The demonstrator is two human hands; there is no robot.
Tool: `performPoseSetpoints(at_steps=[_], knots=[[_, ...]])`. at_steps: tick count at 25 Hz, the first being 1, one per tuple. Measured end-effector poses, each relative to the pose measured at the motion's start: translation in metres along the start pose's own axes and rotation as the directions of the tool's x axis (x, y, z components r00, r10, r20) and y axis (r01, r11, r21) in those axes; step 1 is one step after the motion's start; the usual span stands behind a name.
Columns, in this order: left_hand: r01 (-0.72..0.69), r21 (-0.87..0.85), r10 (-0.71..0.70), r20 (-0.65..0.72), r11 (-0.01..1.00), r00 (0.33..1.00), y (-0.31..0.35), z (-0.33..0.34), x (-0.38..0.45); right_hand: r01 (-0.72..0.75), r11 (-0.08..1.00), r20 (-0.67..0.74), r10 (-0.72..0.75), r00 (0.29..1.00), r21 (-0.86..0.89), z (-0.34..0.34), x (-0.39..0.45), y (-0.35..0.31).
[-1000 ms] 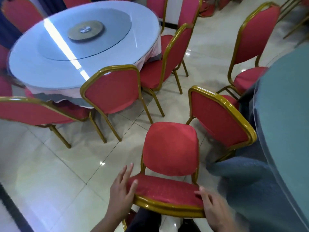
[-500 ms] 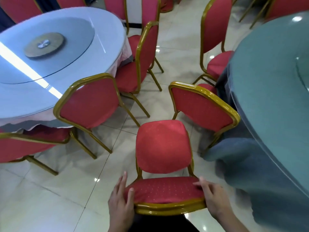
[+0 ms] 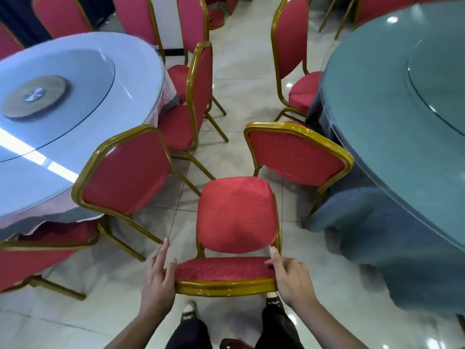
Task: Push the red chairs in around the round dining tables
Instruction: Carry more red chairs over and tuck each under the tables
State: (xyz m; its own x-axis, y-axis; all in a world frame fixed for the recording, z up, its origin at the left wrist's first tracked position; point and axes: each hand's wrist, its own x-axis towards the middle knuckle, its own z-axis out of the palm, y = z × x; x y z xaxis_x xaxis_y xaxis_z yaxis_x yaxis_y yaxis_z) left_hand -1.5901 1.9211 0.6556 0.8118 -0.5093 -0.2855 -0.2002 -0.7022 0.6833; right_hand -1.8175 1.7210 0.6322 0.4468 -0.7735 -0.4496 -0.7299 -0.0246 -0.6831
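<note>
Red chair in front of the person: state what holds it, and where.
Both hands hold the red chair by its backrest top: left hand and right hand at either end.

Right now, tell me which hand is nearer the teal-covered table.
Right. The right hand grips the held chair's backrest on the side facing the teal-covered table; the left hand holds the opposite end, toward the white table.
</note>
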Motion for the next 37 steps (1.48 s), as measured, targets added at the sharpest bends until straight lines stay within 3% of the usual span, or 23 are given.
performPoseSetpoints(at_steps=[6, 13, 19, 27, 32, 37], knots=[[-0.131, 0.060, 0.127, 0.068, 0.990, 0.990, -0.047, -0.057, 0.060, -0.099, 0.993, -0.118, 0.107, 0.987, 0.066, 0.073, -0.022, -0.041], [-0.261, 0.135, 0.223, 0.241, 0.956, 0.944, -0.096, -0.132, 0.113, -0.224, 0.964, -0.187, 0.248, 0.951, 0.142, 0.163, -0.066, -0.092], [-0.301, 0.206, 0.234, 0.295, 0.931, 0.926, -0.112, -0.168, 0.163, -0.086, 0.993, -0.305, 0.106, 0.946, 0.079, 0.211, -0.073, -0.132], [-0.385, 0.268, 0.297, 0.315, 0.883, 0.901, -0.121, -0.197, 0.190, -0.091, 0.995, -0.342, 0.096, 0.935, 0.031, 0.255, -0.064, -0.148], [-0.542, 0.390, 0.391, 0.404, 0.744, 0.827, -0.118, -0.207, 0.182, -0.180, 0.982, -0.352, 0.150, 0.924, -0.054, 0.248, -0.073, -0.158], [-0.798, 0.289, 0.575, 0.570, 0.528, 0.587, -0.098, -0.207, 0.150, -0.236, 0.970, -0.470, 0.179, 0.865, -0.066, 0.251, -0.107, -0.173]])
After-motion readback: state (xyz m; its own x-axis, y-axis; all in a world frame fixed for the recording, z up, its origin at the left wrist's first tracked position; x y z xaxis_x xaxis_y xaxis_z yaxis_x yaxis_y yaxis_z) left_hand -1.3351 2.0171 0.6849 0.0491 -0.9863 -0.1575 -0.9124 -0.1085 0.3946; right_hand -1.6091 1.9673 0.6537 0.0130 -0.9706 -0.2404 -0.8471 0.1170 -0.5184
